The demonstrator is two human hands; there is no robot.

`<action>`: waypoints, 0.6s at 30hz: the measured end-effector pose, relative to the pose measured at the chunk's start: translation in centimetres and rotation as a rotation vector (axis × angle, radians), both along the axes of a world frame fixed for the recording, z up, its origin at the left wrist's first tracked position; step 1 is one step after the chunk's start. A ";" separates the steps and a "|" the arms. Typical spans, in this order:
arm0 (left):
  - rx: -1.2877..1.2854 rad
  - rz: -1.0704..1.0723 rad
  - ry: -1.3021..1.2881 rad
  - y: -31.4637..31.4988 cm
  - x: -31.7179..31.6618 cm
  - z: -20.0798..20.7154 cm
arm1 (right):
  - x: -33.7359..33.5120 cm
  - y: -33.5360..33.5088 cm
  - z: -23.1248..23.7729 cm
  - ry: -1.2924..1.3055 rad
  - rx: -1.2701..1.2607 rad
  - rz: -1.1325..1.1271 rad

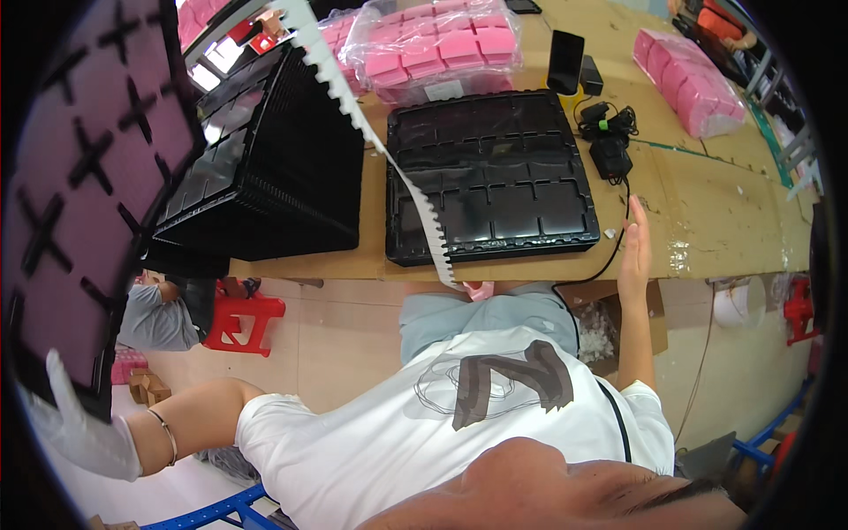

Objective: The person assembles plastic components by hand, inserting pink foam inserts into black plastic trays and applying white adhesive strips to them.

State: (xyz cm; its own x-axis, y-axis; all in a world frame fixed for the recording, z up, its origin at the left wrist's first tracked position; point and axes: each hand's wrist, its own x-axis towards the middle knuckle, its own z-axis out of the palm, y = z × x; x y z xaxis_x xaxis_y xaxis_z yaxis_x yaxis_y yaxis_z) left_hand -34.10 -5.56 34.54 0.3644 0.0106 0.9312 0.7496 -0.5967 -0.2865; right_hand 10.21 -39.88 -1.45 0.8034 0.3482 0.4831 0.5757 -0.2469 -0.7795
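Note:
My left hand [84, 435], in a white glove, is at the lower left with its fingers closed on the near edge of a large black tray [99, 256]. That tray is tilted up on its side. It has cross-shaped dividers and pinkish-purple panels between them; some of the fingers are hidden. My right hand [634, 252] is bare, fingers stretched out, by the table's front edge beside a black cable [609, 263]. It holds nothing. Between my hands lies another black compartment tray [495, 177], flat on the table. A white toothed strip [415, 190] crosses in front of its left side.
A tall stack of black trays [291, 168] stands left of the flat tray. Wrapped pink packs [442, 49] sit behind, with another pink pack [689, 84] at far right. A phone [565, 62] and black power adapters [609, 157] lie nearby. A red stool [247, 322] is below left.

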 end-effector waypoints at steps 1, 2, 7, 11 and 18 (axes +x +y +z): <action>-0.065 -0.036 -0.094 -0.7 3.4 -0.8 | -0.1 0.0 0.0 0.004 0.003 0.001; -0.190 -0.109 -0.157 -1.8 7.5 -2.2 | -0.1 0.0 0.0 0.011 0.005 0.000; -0.373 0.058 0.229 -2.2 14.8 -5.2 | 0.0 0.9 0.6 0.020 0.035 0.099; -0.525 0.097 0.498 4.7 22.1 -9.2 | -0.7 1.0 -1.2 0.100 0.077 0.070; -0.535 0.097 0.568 10.6 24.5 -13.0 | -1.6 1.9 -0.9 0.147 0.068 0.139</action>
State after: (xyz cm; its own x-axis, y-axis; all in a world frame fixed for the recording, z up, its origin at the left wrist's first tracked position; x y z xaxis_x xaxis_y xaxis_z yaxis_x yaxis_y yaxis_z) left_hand -9.59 5.01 21.59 0.7574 0.4615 0.4618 0.6304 -0.7009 -0.3336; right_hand 8.60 -37.97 -2.35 0.8135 0.4310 0.3904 0.4793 -0.1168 -0.8698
